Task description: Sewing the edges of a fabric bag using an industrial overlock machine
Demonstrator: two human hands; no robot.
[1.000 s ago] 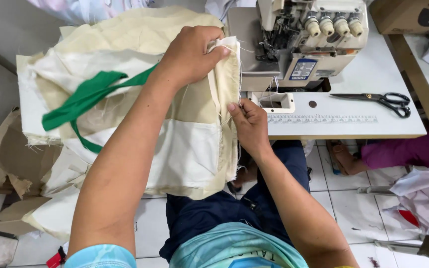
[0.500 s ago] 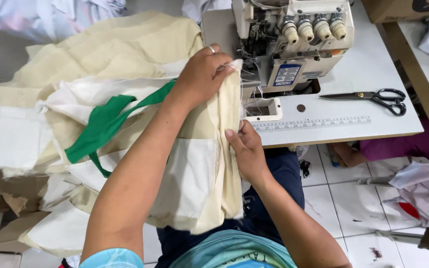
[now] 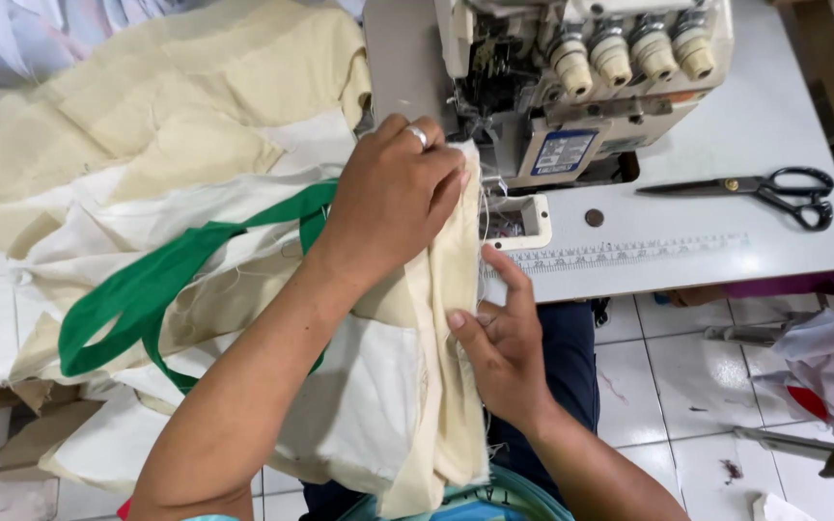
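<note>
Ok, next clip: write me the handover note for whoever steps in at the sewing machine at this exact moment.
Left hand: palm down on the cream fabric, pressing its top edge against the sewing machine, beside the presser area.
Right hand: pinching the same folded edge lower down, over the table's front edge, thumb toward the ruler strip.
Things: the green strap lies looped on the fabric pile, left of the left forearm. Scissors lie shut on the table, untouched.
Done: edge folded, aligned and brought to the machine.
Left: whether any of this edge is stitched cannot be told; most of it hangs toward the lap.
</note>
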